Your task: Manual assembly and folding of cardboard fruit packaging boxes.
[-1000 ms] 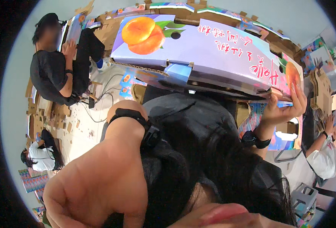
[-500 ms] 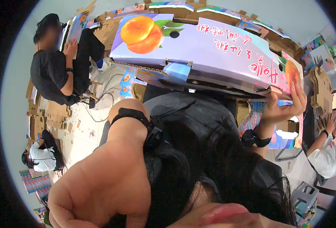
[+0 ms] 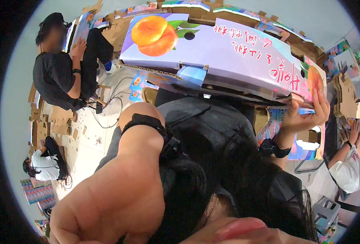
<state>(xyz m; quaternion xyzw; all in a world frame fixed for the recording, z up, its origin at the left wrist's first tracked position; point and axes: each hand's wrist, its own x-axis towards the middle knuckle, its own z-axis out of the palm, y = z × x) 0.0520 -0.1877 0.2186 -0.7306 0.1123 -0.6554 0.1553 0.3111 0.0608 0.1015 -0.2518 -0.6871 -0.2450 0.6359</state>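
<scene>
A purple cardboard fruit box [image 3: 245,53] printed with orange peaches lies across in front of me, its printing upside down to me. Blue flaps stick out along its near edge, where a dark gap shows. My right hand [image 3: 310,113] grips the box's right end, thumb below and fingers flat on the printed face. My left hand [image 3: 111,199] is raised close to the camera at the lower left, away from the box. Its fingers curl in, and their tips run out of the picture, so what they hold, if anything, is hidden.
Flat cardboard pieces [image 3: 344,95] are stacked at right, beside a person in white [image 3: 346,173]. A person in black [image 3: 56,77] sits at left with a box piece. Cables [image 3: 113,110] and scraps lie on the floor. A grey stool [image 3: 325,211] stands lower right.
The box has shifted very slightly to the right. My right hand keeps its grip. My left hand stays raised near the camera, with its wrist a little further right.
</scene>
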